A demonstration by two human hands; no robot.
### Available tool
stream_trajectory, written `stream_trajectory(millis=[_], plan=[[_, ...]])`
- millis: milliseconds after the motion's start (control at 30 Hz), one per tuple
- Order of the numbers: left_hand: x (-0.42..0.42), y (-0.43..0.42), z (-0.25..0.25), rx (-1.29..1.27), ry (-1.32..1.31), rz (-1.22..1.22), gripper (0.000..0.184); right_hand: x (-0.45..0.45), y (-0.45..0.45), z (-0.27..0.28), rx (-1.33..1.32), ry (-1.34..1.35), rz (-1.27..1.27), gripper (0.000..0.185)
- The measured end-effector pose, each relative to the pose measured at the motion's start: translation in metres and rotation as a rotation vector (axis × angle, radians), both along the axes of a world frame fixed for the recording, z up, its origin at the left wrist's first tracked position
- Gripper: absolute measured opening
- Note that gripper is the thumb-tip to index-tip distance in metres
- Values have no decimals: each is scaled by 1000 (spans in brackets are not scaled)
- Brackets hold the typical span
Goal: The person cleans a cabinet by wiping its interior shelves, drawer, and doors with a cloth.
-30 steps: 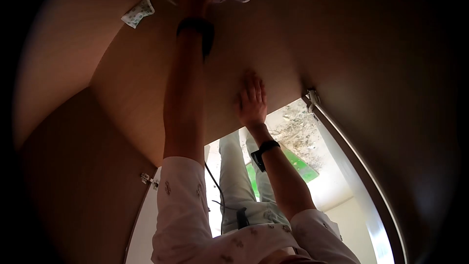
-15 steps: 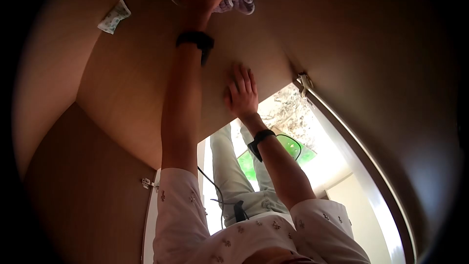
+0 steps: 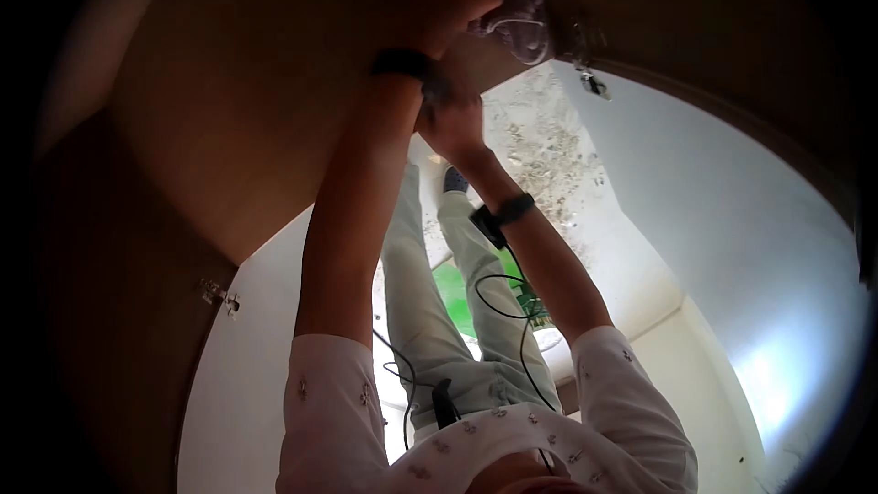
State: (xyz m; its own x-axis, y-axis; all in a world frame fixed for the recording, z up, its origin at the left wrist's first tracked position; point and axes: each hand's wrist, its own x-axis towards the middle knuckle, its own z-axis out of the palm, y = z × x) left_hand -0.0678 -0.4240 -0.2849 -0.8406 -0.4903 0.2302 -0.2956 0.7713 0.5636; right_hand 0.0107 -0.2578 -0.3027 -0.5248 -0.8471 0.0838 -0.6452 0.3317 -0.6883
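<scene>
My left hand (image 3: 453, 0) reaches to the top of the view, in shadow inside the brown cabinet. It is closed on a greyish-purple cloth (image 3: 521, 9) with a pale edging, which bunches out to the right of the fingers. Lower down, my right hand (image 3: 455, 131) is by the edge of the cabinet's bottom panel (image 3: 219, 146), just under the left wrist. Its fingers are blurred and partly behind the dark band (image 3: 402, 64) on that wrist, so their pose is unclear.
Metal hinges sit at the left (image 3: 219, 297) and at the upper right (image 3: 593, 84). A pale cabinet door (image 3: 713, 210) stands to the right. Below are my legs, a green item (image 3: 453, 297) on the floor, and loose black cables (image 3: 498, 279).
My left hand and the cloth have moved right, towards the panel's open edge. My right hand, earlier flat with fingers spread, now lies under the left wrist. The view has shifted, showing more floor.
</scene>
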Motion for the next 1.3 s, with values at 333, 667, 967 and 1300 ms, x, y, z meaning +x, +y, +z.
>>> stream_trajectory(millis=[333, 667, 967, 1300], plan=[[42, 142, -9, -50, 226, -22, 29, 110, 307, 13, 508, -427, -214, 16], [140, 246, 51, 522, 57, -212, 54, 63, 321, 23, 273, -205, -395, 13], [169, 142, 73, 333, 238, 139, 89, 13, 88, 87, -232, -435, -323, 72], [442, 26, -2, 5, -320, 1052, 73, 3, -105, 38, 146, 550, 310, 79]])
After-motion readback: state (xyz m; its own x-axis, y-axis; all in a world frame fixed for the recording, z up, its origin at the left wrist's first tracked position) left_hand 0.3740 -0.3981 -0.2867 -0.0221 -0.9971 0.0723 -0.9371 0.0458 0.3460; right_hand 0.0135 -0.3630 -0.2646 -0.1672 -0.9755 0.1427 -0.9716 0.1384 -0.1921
